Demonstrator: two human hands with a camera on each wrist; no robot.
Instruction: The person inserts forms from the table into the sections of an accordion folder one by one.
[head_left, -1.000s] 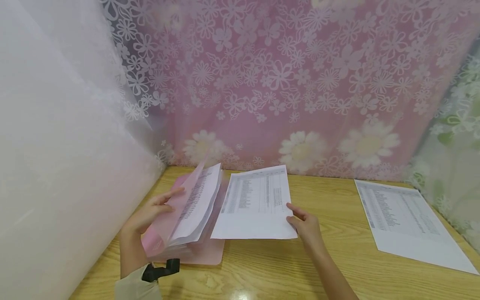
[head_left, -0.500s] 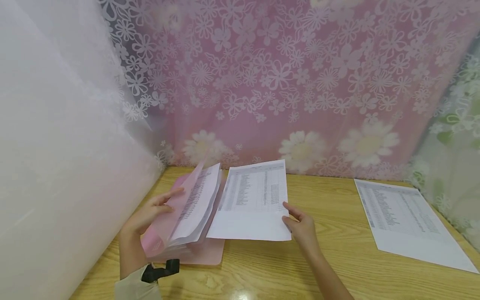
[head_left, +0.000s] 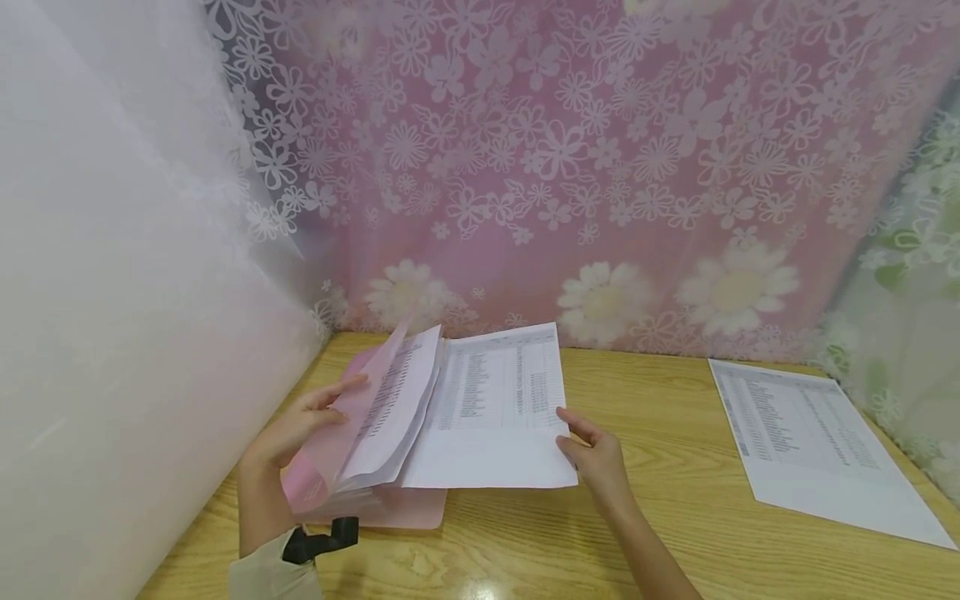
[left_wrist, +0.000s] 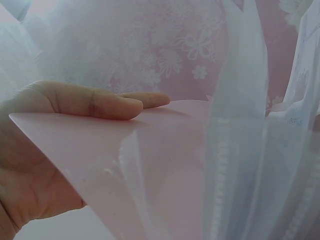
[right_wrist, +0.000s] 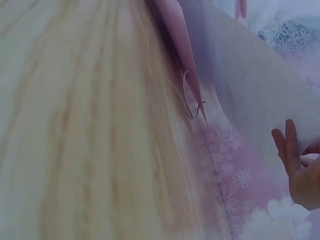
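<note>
My left hand [head_left: 294, 427] pinches the raised front cover of a pink folder [head_left: 420, 510], thumb on its inner side. Inside the folder, clear sleeves with printed pages [head_left: 390, 408] stand fanned up. In the left wrist view the thumb presses on the translucent pink cover [left_wrist: 155, 165], with clear sleeves [left_wrist: 235, 150] to its right. My right hand [head_left: 600, 467] pinches the right edge of a printed table sheet [head_left: 487, 454], whose left edge lies against the folder's sleeves. Seen from the right wrist, the sheet [right_wrist: 260, 85] hangs above the table, between thumb and fingers of the hand [right_wrist: 302, 180].
Another printed sheet [head_left: 817, 442] lies flat on the wooden table [head_left: 660, 392] at the right. A pink floral curtain [head_left: 525, 167] stands behind, and a white sheet-like screen [head_left: 135, 292] rises at the left. A black strap [head_left: 322, 546] is on my left wrist.
My right hand has moved left with the printed sheet, so its left edge now meets the folder's sleeves. The left hand and the folder have stayed in place.
</note>
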